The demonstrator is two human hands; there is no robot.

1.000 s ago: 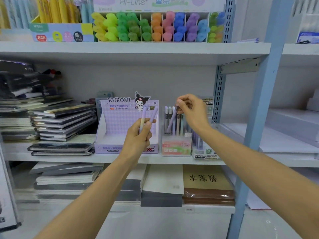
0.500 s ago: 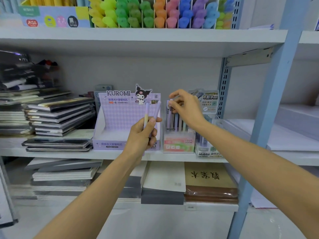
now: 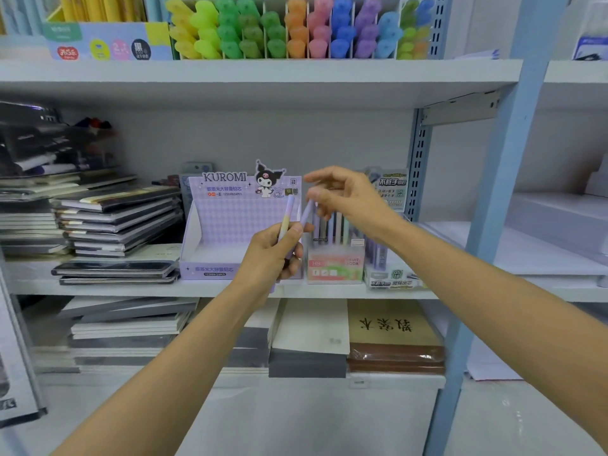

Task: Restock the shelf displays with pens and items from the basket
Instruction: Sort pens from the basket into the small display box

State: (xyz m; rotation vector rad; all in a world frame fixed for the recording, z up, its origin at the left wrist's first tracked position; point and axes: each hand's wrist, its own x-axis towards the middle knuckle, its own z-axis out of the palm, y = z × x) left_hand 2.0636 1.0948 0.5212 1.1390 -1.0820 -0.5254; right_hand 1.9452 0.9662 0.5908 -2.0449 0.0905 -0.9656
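Pinching the purple pen [image 3: 306, 213] near its top is advised; right hand [image 3: 345, 202] loosely spread, left hand [image 3: 273, 255] gripping it and a gradient pen [image 3: 285, 215].

I have only one view, the wide-angle camera on the person's head, which faces forward and a little downward, close before the middle shelf [image 3: 131, 287], with the upper shelf [image 3: 263, 74] along the top edge.

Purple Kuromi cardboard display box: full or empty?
Empty where visible: the box shows bare floor; the left hand hides its right corner.
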